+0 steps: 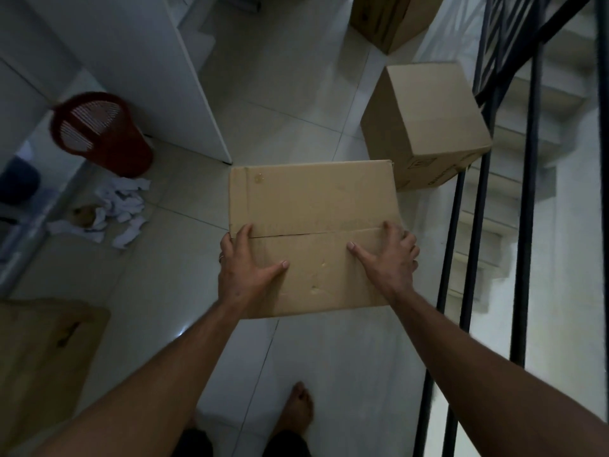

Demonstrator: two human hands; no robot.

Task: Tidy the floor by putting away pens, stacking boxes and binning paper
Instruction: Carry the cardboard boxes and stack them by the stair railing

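A: Largest thing in view?

B: Pale tiled floor (296, 94), seen from above, dim light. Black stair railing (527, 225) down the right side, white steps beyond it.

A: And the boxes?

B: Held cardboard box (309, 206) at centre, lifted off the floor, top flaps closed with a seam across. Second cardboard box (428, 120) on the tiles just behind and to the right, close against the railing. Third cardboard box (392, 18) further back, cut off by the top edge. Flat brown cardboard (43, 357) at lower left, partly out of frame.

A: Hands?

B: Left hand (244, 268) gripping the held box's near left corner, thumb spread wide across the top, fingers curled over the left side, ring on one finger. Right hand (392, 255) gripping the near right corner likewise, thumb flat on top, fingers wrapped round the right edge. Both forearms stretched forward.

A: Anything else on the floor?

B: Red slatted wastebasket (108, 133) at left, beside a white cabinet panel (184, 77). Crumpled white paper (122, 206) heaped just in front of the basket, something small and brownish among it, too blurred to name. Bare foot (300, 407) at the bottom, near the centre.
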